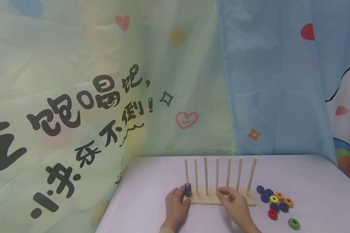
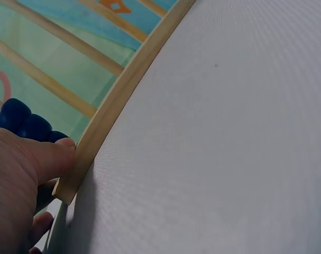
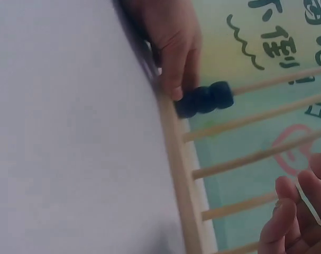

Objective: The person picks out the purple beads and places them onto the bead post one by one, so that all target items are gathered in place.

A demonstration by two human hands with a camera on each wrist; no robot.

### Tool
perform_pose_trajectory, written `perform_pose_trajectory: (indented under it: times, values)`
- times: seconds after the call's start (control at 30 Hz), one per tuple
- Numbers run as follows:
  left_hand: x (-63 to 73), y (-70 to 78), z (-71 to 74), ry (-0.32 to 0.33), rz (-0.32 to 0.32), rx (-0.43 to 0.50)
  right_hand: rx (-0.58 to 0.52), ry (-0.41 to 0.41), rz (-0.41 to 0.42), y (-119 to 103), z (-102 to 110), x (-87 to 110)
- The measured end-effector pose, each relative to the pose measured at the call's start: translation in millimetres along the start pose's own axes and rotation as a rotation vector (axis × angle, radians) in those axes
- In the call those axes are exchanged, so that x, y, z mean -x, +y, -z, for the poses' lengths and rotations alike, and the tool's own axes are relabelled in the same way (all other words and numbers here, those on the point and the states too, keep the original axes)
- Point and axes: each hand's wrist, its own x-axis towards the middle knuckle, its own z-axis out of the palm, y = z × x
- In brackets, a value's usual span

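Observation:
A wooden peg rack [image 1: 211, 200] with several upright pegs stands on the table. Dark blue beads [image 1: 188, 190] are stacked low on its leftmost peg; the left wrist view shows these beads [image 2: 33, 126] close above the thumb. My left hand [image 1: 176, 205] holds the left end of the base, thumb at the front, other fingers partly hidden behind. Beside the middle pegs is my right hand [image 1: 234, 205], its thumb and fingers loosely bent. No bead shows between the right fingers [image 3: 285, 211] in the right wrist view.
Loose beads lie right of the rack: several dark blue ones [image 1: 284, 207], orange [image 1: 288, 203], yellow [image 1: 274, 199] and red [image 1: 273, 214]. A green bead [image 1: 294, 223] lies nearer the front. A printed curtain [image 1: 192, 81] hangs behind the white table [image 1: 145, 187].

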Motion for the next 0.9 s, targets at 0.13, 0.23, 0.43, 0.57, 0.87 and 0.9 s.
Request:
perform_pose_trajectory:
  times: [0.13,0.23,0.43,0.57,0.87,0.9]
  values:
    - [-0.8,-2.6,-1.7,0.001,0.006,0.002,0.017,0.014,-0.051,14.3,1.5,4.8]
    - [-1.2,-4.6,-3.1,0.008,-0.003,0.003,0.027,0.016,-0.101,21.5,3.9,7.0]
    - [-2.0,-4.8,-3.4,0.010,0.001,0.013,0.067,-0.011,-0.207,34.2,9.4,8.5]
    - [-1.9,-2.6,-2.9,0.011,0.023,0.020,0.098,-0.009,-0.232,40.0,15.3,10.6]
    - [-1.7,-3.7,-2.7,0.027,0.005,0.029,0.122,0.017,-0.315,49.6,30.6,12.5]
    - [-1.9,-3.3,-2.4,0.024,0.008,0.029,0.121,0.022,-0.321,49.9,31.5,12.7]
